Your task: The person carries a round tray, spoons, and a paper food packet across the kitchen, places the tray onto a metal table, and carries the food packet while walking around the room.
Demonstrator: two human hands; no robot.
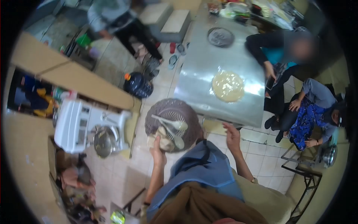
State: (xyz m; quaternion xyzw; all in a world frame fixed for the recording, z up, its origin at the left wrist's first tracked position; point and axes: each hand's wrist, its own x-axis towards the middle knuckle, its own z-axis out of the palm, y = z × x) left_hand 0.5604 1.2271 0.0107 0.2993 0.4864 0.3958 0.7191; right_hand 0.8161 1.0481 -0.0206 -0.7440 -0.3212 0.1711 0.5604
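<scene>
A round, brownish-grey openwork plastic basket (152,118) is in front of my body on the left. Inside it lie two pale, long-handled spoons (178,124) and a crumpled beige cloth (164,139). At the near left rim, my left hand (158,151) grips the basket, its thumb up against the cloth; its other fingers are hidden. My right hand (232,137) is off the table's near edge, fingers apart and nothing in them. Beyond it, a flat, shiny round of pale dough (228,86) lies on the metal table (197,74).
A dark round tray (220,37) lies at the table's far end. To the left stand a white stand mixer (72,125) with a steel bowl (105,141) and a dark water jug (138,86). Two people (276,56) (317,100) sit on the right; another person (115,18) stands far left.
</scene>
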